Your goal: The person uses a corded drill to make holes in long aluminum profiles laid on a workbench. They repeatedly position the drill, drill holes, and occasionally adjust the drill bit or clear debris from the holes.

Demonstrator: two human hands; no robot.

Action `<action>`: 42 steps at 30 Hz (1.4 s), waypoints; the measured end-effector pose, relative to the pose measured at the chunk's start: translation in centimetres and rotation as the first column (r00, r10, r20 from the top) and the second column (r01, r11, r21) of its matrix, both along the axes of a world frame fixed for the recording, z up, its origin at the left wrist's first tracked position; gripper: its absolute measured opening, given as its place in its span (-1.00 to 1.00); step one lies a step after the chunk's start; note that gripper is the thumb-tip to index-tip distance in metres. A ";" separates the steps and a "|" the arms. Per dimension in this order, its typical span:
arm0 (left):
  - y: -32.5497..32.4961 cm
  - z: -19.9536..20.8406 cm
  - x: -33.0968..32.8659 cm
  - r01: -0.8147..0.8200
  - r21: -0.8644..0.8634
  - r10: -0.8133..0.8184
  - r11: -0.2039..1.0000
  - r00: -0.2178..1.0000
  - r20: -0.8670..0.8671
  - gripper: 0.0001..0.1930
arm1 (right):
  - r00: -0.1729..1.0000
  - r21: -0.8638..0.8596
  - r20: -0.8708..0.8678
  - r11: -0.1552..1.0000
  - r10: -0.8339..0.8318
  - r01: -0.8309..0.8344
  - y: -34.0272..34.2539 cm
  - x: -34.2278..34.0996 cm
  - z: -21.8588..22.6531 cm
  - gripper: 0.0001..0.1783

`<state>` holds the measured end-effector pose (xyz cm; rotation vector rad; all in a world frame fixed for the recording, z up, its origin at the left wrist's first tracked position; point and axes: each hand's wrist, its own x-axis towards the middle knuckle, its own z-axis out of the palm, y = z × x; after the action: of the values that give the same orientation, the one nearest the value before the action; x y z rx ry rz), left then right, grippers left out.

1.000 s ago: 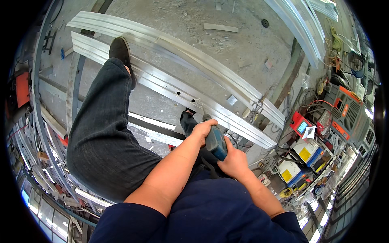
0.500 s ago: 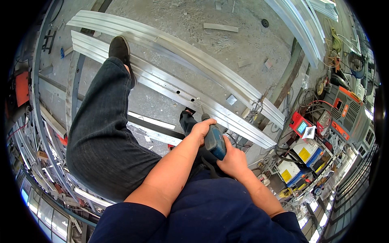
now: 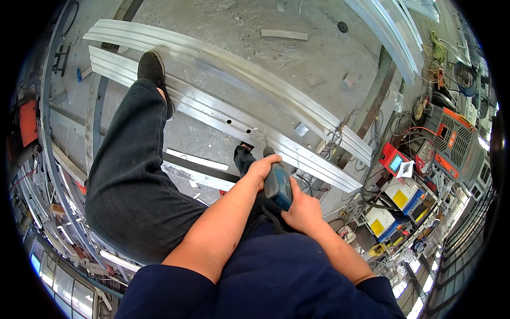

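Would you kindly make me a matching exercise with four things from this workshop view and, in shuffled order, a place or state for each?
Things:
1. Power drill
2. Nearer grooved metal profile
3. Black round disc
4. Red box with a screen

Places and states:
A. On the concrete floor, near the top of the view
B. To the left of the grey-and-orange machine
C. Held by the left hand and the right hand
D. Has two dark round holes

Right pairs: 1-C, 2-D, 3-A, 4-B
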<state>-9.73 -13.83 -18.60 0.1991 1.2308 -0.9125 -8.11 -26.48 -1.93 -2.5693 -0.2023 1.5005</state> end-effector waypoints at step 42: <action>0.6 -1.4 -1.1 0.007 -0.031 -0.008 1.000 0.999 -0.033 -0.73 | 0.999 -0.035 -0.034 0.999 0.039 -0.040 1.1 0.4 -0.2 0.01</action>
<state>-10.82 -13.23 -19.99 0.1653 1.2462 -0.9438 -7.74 -25.33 -2.17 -2.5808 -0.2254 1.5730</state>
